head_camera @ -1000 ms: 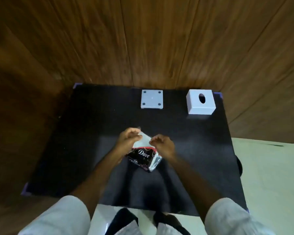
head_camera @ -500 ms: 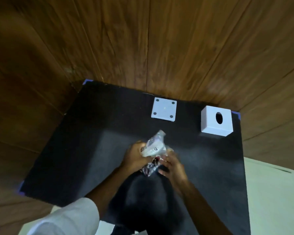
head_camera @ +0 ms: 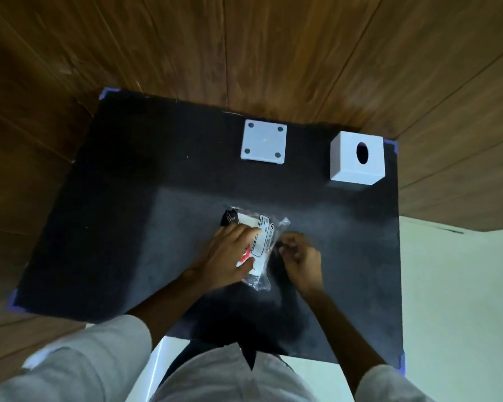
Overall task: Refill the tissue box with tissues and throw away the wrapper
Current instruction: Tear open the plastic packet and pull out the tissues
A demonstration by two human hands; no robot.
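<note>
Tissue pack (head_camera: pixel 257 245) now lies flat on the black table (head_camera: pixel 128 216), printed label side up. Half a second ago it was held bunched up off the surface between both hands; a second ago the dark branded face was uppermost. So the pack has been turned over and set down.

Left hand (head_camera: pixel 225 256) lies across the pack's left half, fingers (head_camera: pixel 246 232) spread and pressing it to the table, pinning rather than gripping. Right hand (head_camera: pixel 301 256) sits at the pack's right edge, fingers (head_camera: pixel 286 242) curled together. They look pinched on the loose clear wrapper (head_camera: pixel 279 227) there, but blur keeps me from telling whether film is actually caught.

Wrapper appears intact around the tissues; crinkled ends stick out at the far right corner and the near end.

Tissue box (head_camera: pixel 357 156), white with the oval opening on top, stands at the far right corner of the table, well apart from the hands. A flat white square panel (head_camera: pixel 263 145) with four dark dots lies to its left, likely the box's base, removed.

Judgement: flipping the pack puts the seam side up, so the step in hand is opening the wrapper. Nothing is loaded yet; task is early. No bin is visible for the wrapper.
</note>
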